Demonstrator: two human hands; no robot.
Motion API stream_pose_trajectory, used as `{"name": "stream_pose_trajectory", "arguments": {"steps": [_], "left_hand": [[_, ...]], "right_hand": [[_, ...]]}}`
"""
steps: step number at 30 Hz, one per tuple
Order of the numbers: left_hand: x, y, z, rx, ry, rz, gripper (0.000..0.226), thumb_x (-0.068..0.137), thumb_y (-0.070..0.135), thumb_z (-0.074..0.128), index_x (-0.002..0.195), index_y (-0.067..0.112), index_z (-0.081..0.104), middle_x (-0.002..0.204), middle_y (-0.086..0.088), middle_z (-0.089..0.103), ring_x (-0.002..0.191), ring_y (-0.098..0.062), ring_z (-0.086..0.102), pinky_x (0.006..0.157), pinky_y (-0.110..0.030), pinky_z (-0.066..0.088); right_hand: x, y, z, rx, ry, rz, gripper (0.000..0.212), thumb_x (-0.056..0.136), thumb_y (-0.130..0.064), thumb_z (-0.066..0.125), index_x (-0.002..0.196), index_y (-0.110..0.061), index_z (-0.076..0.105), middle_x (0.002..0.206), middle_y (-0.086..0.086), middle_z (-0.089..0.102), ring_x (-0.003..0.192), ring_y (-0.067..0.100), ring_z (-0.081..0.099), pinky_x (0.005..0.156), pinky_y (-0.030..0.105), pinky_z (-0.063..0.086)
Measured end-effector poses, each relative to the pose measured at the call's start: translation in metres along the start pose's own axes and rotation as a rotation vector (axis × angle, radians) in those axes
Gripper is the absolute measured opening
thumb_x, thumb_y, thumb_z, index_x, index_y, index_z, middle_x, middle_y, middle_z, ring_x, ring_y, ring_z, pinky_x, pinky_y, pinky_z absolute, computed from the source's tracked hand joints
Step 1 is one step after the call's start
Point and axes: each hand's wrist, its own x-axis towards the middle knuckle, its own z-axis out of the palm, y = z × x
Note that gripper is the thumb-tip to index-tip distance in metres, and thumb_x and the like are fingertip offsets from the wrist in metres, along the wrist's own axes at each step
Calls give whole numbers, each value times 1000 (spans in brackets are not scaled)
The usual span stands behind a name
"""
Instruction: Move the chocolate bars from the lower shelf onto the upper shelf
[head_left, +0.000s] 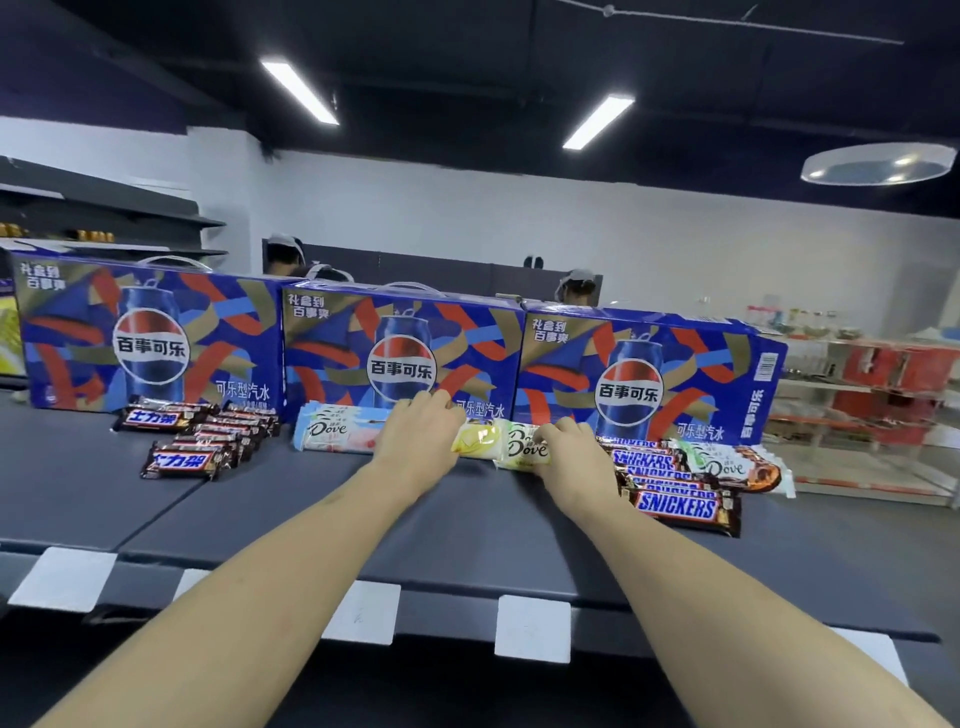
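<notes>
Hands (421, 436) (both) on Dove bars (519, 448)

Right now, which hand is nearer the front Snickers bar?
Right. The right hand holds the green Dove bars just left of the Snickers bar; the left hand sits farther left, over the pink Dove bars.

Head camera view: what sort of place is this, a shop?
Probably a small shop or a mock-up of one. Chocolate bars lie in rows on a dark shelf with blank price tags, before Pepsi boxes; more racks stand at the right.
</notes>
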Motion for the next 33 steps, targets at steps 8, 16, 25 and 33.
{"name": "stream_pose_trajectory", "arguments": {"steps": [8,16,25,33], "left_hand": [[8,5,9,-92,-81,67,33,84,34,63,116,26,60,111,3,53,101,-19,50,80,-31,41],[11,20,8,-129,-135,111,36,84,39,66,118,26,59,112,2,54,105,-18,50,74,-29,37],[38,64,19,-175,-169,68,35,78,35,75,108,21,64,105,1,54,100,-22,54,68,-33,43],[49,102,26,-209,-155,33,16,82,5,58,96,11,60,106,-6,49,102,-26,49,67,-31,38]], "right_hand": [[18,1,7,-53,-37,8,38,91,-6,57,126,-17,53,123,5,52,117,26,44,87,37,45],[29,7,-1,8,-137,-1,46,86,-8,63,130,-18,54,125,6,51,122,27,42,86,39,46],[26,45,-40,57,56,69,42,91,-2,51,128,-19,59,123,5,59,108,28,57,73,37,50],[16,67,-54,31,143,81,33,92,-6,49,117,-21,65,111,3,67,98,27,62,68,36,51]]}}
